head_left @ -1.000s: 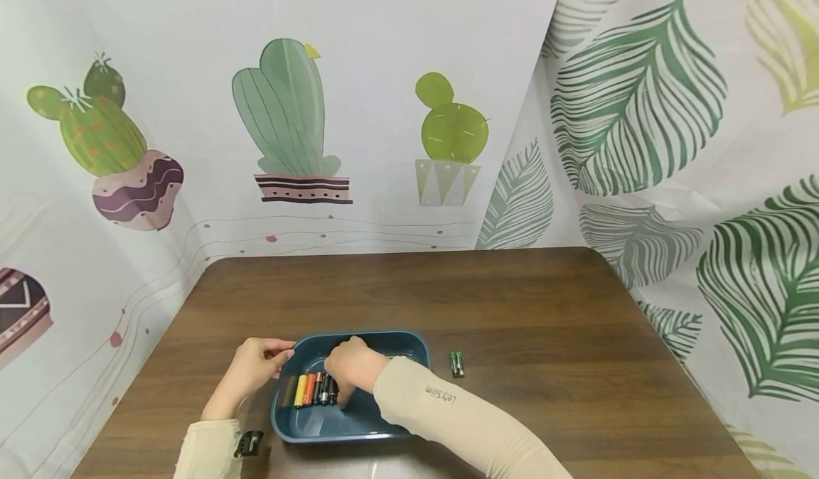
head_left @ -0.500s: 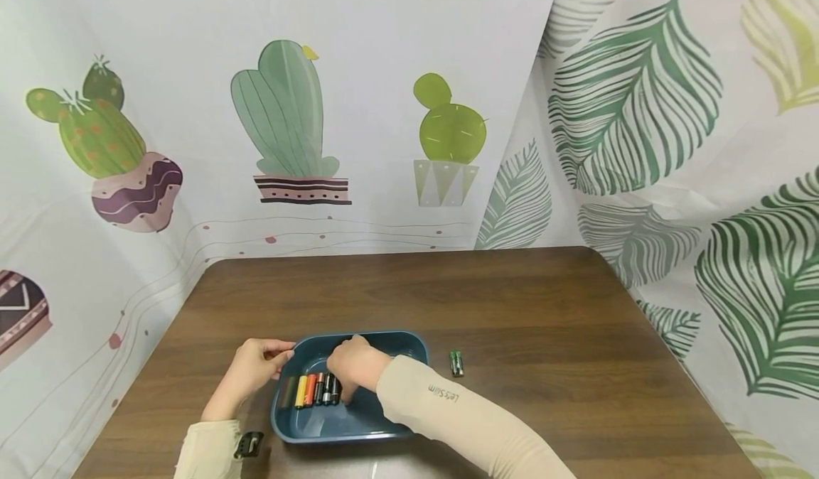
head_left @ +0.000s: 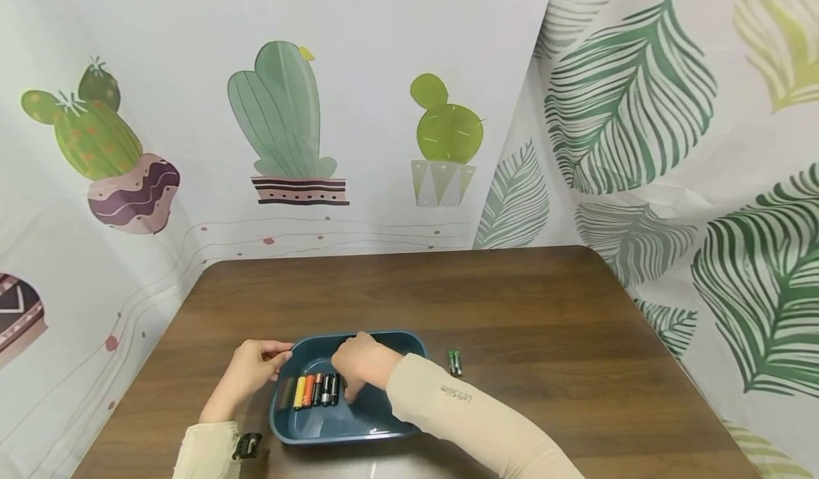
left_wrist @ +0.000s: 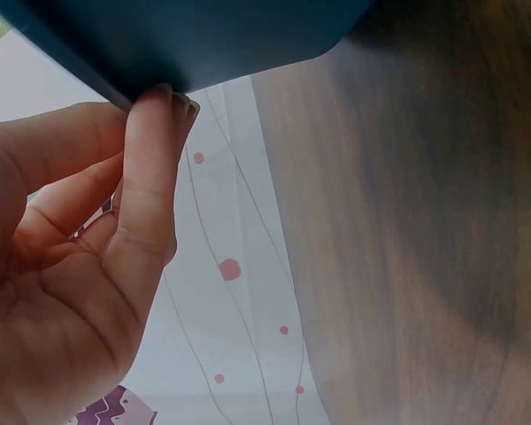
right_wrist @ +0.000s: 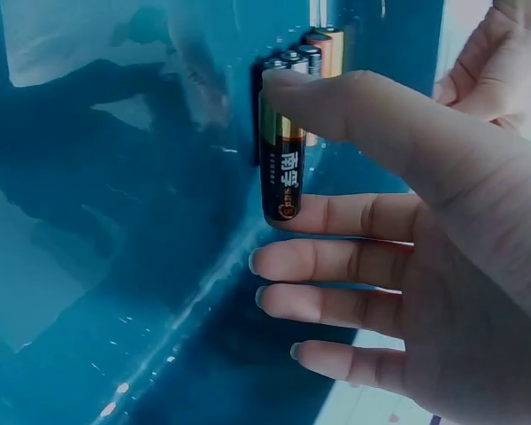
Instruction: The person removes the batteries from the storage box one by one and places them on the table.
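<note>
A blue rectangular tray [head_left: 320, 433] stands on the table, with a row of several batteries [head_left: 317, 390] lying side by side in its left part. At the tray's far left corner my left hand [head_left: 251, 367] pinches the rim between thumb and fingers; the left wrist view shows the fingertips on the tray wall [left_wrist: 221, 44]. My right hand [head_left: 363, 362] reaches into the tray, right of the row. Its thumb and index finger pinch a black battery [right_wrist: 281, 173] with a gold end, while the other fingers extend loosely. In the right wrist view the row's ends show behind that battery.
Two green-topped batteries [head_left: 455, 363] lie side by side on the brown wooden table [head_left: 544, 323], right of the tray. Behind the table hangs a white cloth [head_left: 371, 74] printed with cacti and leaves. The right sleeve [head_left: 473, 415] crosses the tray's near right corner.
My right hand has shifted slightly to the right inside the tray, a little away from the row of batteries. The left hand keeps its hold on the rim.
</note>
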`<state>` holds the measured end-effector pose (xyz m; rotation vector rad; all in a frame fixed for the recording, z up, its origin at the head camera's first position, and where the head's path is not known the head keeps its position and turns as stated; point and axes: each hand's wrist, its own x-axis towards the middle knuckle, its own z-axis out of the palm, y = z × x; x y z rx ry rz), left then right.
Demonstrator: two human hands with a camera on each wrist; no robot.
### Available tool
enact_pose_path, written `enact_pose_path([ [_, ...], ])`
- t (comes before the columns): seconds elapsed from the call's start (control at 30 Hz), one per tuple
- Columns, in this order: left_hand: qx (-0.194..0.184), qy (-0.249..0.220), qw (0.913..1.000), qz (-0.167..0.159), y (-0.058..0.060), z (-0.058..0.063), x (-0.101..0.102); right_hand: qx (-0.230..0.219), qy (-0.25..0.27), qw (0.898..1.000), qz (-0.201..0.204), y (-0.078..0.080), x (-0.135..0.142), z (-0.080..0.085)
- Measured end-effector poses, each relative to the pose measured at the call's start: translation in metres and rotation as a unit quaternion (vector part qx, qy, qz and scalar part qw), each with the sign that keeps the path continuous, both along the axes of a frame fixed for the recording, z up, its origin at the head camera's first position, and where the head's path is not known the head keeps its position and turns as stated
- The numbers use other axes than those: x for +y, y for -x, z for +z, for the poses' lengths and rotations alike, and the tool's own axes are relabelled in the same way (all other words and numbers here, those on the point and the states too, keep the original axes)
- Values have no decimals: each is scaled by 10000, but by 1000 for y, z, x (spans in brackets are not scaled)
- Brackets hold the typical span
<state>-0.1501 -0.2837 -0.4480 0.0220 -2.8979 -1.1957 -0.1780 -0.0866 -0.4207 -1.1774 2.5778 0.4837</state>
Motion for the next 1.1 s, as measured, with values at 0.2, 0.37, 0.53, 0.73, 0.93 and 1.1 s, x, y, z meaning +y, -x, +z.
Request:
enact_pose_path([
  [0.2, 32, -69, 10000, 18, -1, -3, -2, 56, 135, 9998, 105, -2, 4, 8],
  [0.37, -18, -159, 9999, 41, -2, -3, -2, 108, 361, 9990, 252, -2, 12, 14],
  [0.53, 2, -65, 10000, 31, -3, -3, -2, 229, 532, 9976, 375, -2, 21, 21],
  [0.73, -15, -65, 10000, 72, -2, -3, -1, 377, 662, 9962, 413, 0, 32, 29],
  [0.93, -20, -78, 10000, 29, -2, -3, 0, 410, 1003, 9932, 434, 4, 49, 31],
  [1.1, -6, -42, 10000, 48, 0, -3, -1, 362, 1168, 9920, 314, 5, 62, 36],
])
